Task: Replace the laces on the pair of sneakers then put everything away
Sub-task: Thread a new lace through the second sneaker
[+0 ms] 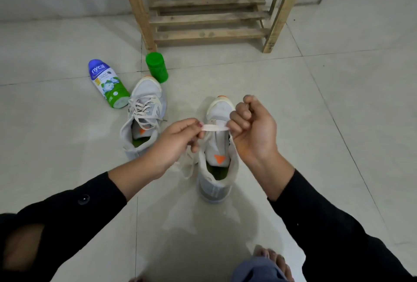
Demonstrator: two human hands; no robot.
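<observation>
Left hand (178,139) and right hand (252,128) each pinch the lace (214,127) between curled fingers and thumb, holding a short flat span taut between them. The span lies above the tongue of the near sneaker (214,191), which stands unlaced on the floor (316,101), toe pointing away. Loose lace hangs from the left hand beside that shoe. To the left stands the far sneaker (146,92), laced. Beyond it, a bottle (108,83) lies on its side, a green jar (156,67) stands upright, and a wooden rack (209,20) stands by the wall.
</observation>
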